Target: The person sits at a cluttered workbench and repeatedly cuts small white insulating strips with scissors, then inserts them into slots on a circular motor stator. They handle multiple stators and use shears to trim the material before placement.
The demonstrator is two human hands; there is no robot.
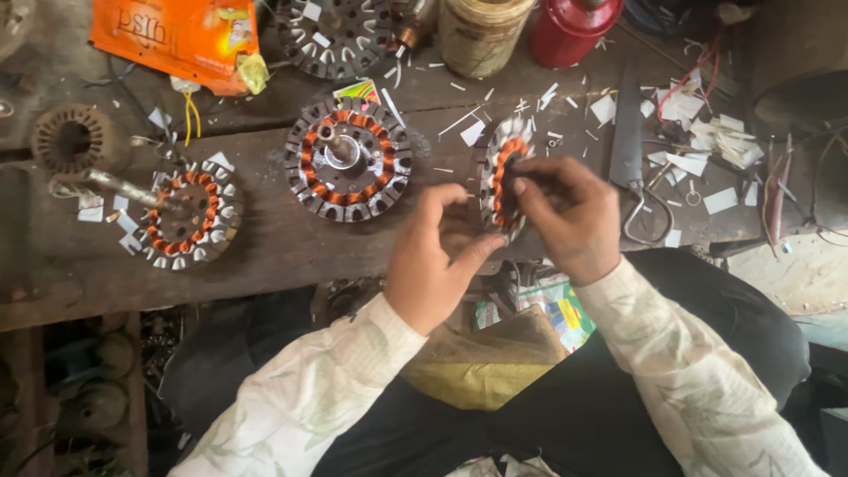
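Two wound stators point(348, 159) point(184, 219) lie on the bench point(265, 247); orange packet point(177, 35) at far left corner, red can point(570, 31) at far edge, scissors point(632, 163) right.

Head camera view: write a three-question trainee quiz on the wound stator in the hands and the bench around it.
1. True or false: the wound stator held by the left hand and right hand lies flat on the wooden bench.
2. How many other stators with copper windings rest on the bench? A) one B) two C) four
3. Fill in: the scissors lie to the ____ of the right hand.

Key
1. False: it is held up on edge, both hands pinching it.
2. B: the stator with a shaft and the stator near the left edge.
3. Right.
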